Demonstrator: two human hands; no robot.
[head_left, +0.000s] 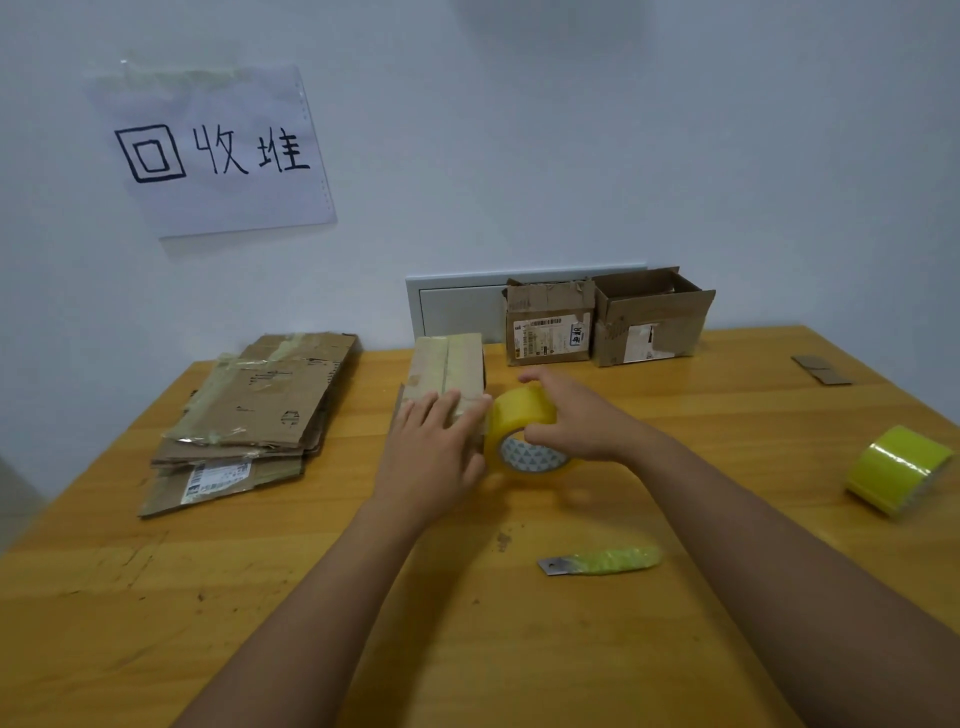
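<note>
A small closed cardboard box (449, 364) with tape along its top seam stands on the wooden table (467, 623). My left hand (436, 452) lies flat on the box's near end, fingers straight. Right beside the box my right hand (576, 415) grips a roll of clear yellowish tape (519, 431), thumb at the roll's core and fingers over its top. The roll touches the box's near right corner.
A stack of flattened cartons (249, 421) lies to the left. Two opened boxes (550, 322) (649, 317) stand at the wall. A yellow-green tape roll (896, 467) sits far right, a cutter blade with green handle (602, 561) lies near me, cardboard scraps (821, 369) back right.
</note>
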